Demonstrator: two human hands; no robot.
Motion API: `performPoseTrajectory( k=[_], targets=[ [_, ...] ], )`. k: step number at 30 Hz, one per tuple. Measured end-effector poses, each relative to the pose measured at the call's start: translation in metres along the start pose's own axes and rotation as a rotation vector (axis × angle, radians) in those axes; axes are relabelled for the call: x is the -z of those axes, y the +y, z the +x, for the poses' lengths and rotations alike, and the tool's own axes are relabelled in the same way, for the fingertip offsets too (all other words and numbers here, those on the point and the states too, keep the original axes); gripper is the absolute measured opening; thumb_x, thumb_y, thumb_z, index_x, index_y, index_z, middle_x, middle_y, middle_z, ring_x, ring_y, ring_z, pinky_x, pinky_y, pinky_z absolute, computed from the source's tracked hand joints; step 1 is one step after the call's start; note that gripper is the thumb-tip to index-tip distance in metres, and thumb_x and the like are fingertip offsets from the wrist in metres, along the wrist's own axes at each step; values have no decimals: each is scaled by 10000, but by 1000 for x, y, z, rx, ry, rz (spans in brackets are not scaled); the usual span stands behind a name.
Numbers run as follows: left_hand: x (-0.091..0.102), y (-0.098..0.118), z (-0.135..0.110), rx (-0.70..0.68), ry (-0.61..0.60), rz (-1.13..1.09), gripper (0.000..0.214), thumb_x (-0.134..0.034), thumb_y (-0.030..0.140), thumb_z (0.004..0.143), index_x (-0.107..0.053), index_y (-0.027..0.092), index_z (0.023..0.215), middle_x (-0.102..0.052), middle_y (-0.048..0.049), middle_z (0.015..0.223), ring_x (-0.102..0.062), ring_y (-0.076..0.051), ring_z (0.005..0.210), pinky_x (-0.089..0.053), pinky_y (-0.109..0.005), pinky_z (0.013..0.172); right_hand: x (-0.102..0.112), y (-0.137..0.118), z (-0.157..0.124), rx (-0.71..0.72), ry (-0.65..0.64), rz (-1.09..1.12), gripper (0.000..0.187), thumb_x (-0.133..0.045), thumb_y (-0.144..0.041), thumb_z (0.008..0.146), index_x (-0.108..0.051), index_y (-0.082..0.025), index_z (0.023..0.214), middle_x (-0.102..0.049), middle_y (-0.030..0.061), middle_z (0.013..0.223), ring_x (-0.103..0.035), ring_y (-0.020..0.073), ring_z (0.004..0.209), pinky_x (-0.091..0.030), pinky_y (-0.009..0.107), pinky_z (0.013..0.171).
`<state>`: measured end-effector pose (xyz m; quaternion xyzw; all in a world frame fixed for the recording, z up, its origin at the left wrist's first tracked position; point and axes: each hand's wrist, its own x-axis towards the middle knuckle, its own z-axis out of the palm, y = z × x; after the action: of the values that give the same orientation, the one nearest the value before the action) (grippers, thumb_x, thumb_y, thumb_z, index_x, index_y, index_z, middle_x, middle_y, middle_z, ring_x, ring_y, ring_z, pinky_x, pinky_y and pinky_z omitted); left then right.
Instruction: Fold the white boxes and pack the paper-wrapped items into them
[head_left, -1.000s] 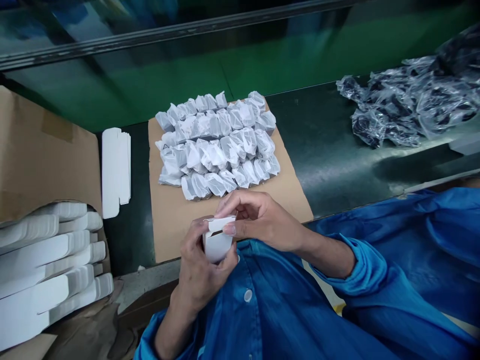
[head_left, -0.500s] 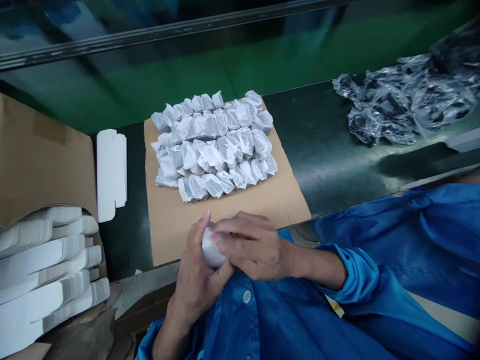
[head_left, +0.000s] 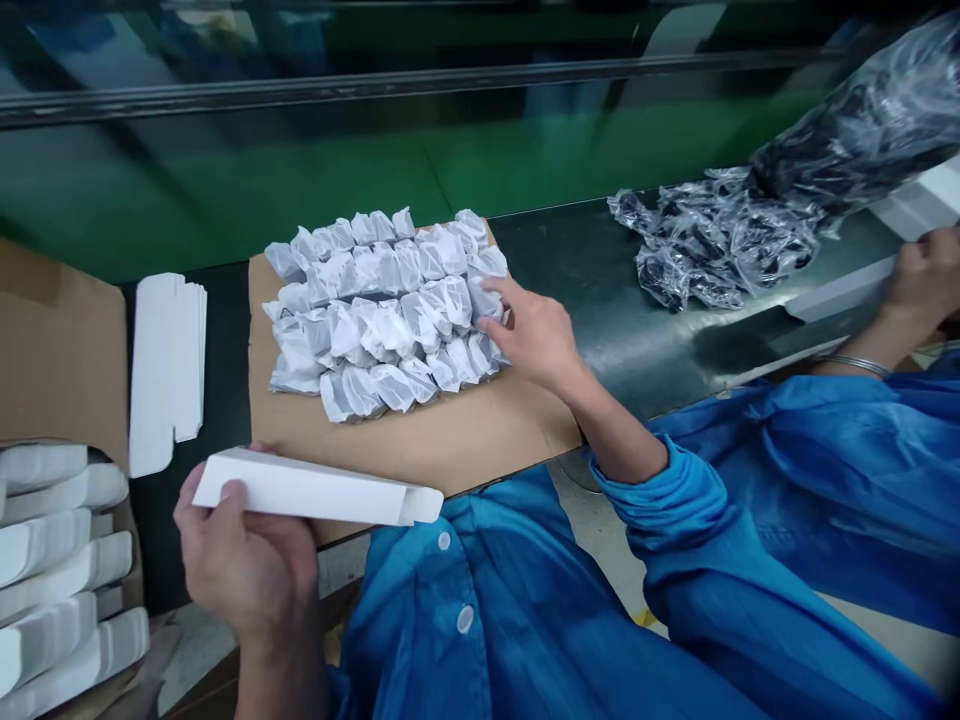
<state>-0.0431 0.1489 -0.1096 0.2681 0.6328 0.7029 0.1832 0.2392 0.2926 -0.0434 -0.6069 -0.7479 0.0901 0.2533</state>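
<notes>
My left hand point(head_left: 247, 550) is closed round a white folding carton point(head_left: 315, 488), thumb on its near side. The carton lies level, with its right end open and a small flap sticking out. At the right end of the rows, my right hand point(head_left: 534, 335) has its thumb and fingers round a packet wrapped in thin white paper point(head_left: 480, 298). That packet still sits in its row. Several similar wrapped packets point(head_left: 375, 270) stand close together in rows on a cardboard sheet point(head_left: 480, 430). What the wrapping covers is hidden.
Flat white cartons point(head_left: 161, 370) lie left of the sheet. A cardboard box point(head_left: 60, 350) at far left holds several more. Clear bags with dark contents point(head_left: 720, 240) lie at the right on the dark green bench point(head_left: 585, 265). Another person's hand point(head_left: 926, 275) is at the right edge.
My hands have moved apart. The left has gone left with the carton, now turned lengthwise; the right has let go of it and reached up to the packets. The view has shifted right.
</notes>
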Motion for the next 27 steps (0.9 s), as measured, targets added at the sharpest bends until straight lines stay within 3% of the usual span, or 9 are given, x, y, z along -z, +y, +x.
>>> performPoseTrajectory(
  k=[2,4,7,9,11,13,16,23,27],
  targets=[
    [11,1,2,-105,-60,238,505,-656,261,824,-534,214,1312,-578,-91,1353,-532,-314,1308,-410,-566,1142,7,13,-1,-49,77,180,321,-641,-227,843,-673,-175,1158,-680,27,837,-618,178,746,-465,290,707],
    [24,9,0,-364,-167,559,715,-725,304,808,-440,237,1461,-429,-128,1540,-410,-356,1417,-365,-579,1161,19,26,-16,-71,124,404,274,-621,-219,831,-672,-162,1095,-677,18,828,-607,155,720,-459,268,675],
    [36,25,-5,-812,-629,846,838,-718,381,843,-295,282,1560,-401,-123,1577,-365,-357,1458,-322,-564,1188,32,39,-55,-50,-140,618,256,-621,-262,852,-673,-173,1086,-709,26,874,-630,160,732,-483,264,644],
    [31,31,-5,-976,-1022,890,708,-628,406,914,-331,278,1544,-489,-117,1516,-429,-340,1419,-303,-555,1192,30,41,-81,-2,-334,512,211,-605,-269,886,-700,-178,1051,-721,41,891,-647,179,762,-506,294,680],
    [20,32,-5,-1059,-1240,944,554,-551,381,963,-419,264,1488,-562,-116,1442,-510,-326,1337,-355,-538,1139,22,39,-100,68,-303,271,223,-552,-255,939,-710,-166,1068,-722,85,991,-656,221,887,-521,364,797],
    [7,30,-4,-1099,-1234,1027,485,-541,346,970,-479,246,1440,-649,-122,1296,-614,-309,1145,-470,-480,982,12,37,-110,174,-231,88,291,-533,-272,970,-670,-150,1196,-682,131,1179,-622,270,1054,-502,438,920],
    [-8,28,-5,-1097,-1058,1166,494,-564,366,952,-515,201,1415,-668,-161,1183,-636,-312,962,-503,-415,761,6,37,-113,341,-342,2,424,-579,-280,960,-560,-142,1361,-616,145,1306,-573,292,1133,-502,469,956],
    [-7,29,-8,-1079,-1264,1073,463,-502,65,889,-673,351,1210,-487,-137,1448,-540,-349,1198,-454,-456,817,8,19,-108,349,-370,243,394,-651,-308,927,-583,-123,1268,-651,130,1154,-619,248,1051,-564,382,871],
    [-2,31,-9,-1045,-1273,924,392,-486,56,910,-722,321,1075,-520,-119,1388,-508,-306,1244,-435,-441,862,-12,-17,-107,581,-416,249,393,-536,-229,984,-525,-94,1353,-638,148,1264,-601,253,1155,-536,406,991]
  ],
)
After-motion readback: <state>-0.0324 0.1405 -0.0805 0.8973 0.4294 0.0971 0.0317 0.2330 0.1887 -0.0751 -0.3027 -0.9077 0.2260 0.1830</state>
